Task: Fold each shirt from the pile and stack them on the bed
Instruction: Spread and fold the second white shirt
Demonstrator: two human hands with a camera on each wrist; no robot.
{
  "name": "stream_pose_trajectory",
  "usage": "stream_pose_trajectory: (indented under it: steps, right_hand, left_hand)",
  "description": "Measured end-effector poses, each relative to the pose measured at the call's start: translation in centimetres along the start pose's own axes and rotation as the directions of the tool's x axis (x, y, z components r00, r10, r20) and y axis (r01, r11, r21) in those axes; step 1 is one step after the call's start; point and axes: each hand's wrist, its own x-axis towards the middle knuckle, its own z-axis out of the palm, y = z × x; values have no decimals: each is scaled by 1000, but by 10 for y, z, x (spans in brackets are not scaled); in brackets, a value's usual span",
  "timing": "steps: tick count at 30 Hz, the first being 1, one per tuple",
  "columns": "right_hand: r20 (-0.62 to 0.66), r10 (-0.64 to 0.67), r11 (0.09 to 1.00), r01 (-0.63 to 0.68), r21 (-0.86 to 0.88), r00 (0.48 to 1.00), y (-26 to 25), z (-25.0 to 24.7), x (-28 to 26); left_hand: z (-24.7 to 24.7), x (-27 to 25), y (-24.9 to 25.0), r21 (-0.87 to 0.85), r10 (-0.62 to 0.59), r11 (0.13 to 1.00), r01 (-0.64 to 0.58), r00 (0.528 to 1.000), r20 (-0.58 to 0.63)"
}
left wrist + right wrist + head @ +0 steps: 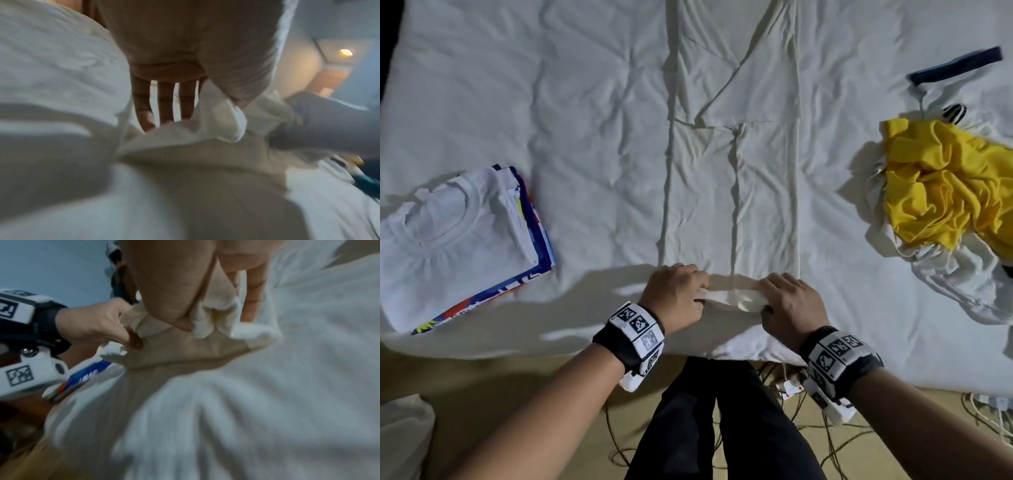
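A cream shirt (732,164) lies lengthwise on the white bed (585,102), its sides folded in to a narrow strip. Both hands hold its near hem at the bed's front edge. My left hand (678,294) pinches the left corner of the hem between thumb and fingers (164,104). My right hand (787,301) grips the right corner, cloth (213,316) bunched between thumb and fingers. The hem (729,296) is lifted slightly off the bed between them. A folded stack (458,240), white shirt over a colourful one, sits at the left. The unfolded pile with a yellow shirt (941,185) lies at the right.
White garments (962,281) and a dark-trimmed piece (955,65) lie under and behind the yellow shirt. Cables (808,428) trail on the floor below the bed edge by my legs. The folded stack shows again in the right wrist view (86,378).
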Motion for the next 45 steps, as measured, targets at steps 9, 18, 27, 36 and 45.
stream_pose_trajectory:
  steps: [9, 18, 27, 36, 45]
  right_hand:
    - [-221, 343, 939, -326, 110, 913, 28, -74, 123]
    - [94, 681, 613, -635, 470, 727, 120, -74, 264]
    - [-205, 738, 615, -518, 594, 643, 128, -74, 281]
    - [-66, 772, 555, -621, 554, 632, 171, -74, 343]
    - [-366, 614, 789, -543, 287, 699, 148, -62, 332]
  left_hand:
    - [-123, 102, -17, -184, -206, 967, 176, 966, -158]
    - [-147, 239, -85, -693, -517, 659, 293, 846, -133]
    - [-142, 261, -103, -664, -520, 734, 143, 748, -413]
    - [-160, 321, -122, -541, -505, 804, 246, 763, -403]
    - [-148, 309, -105, -31, -235, 960, 279, 739, -631]
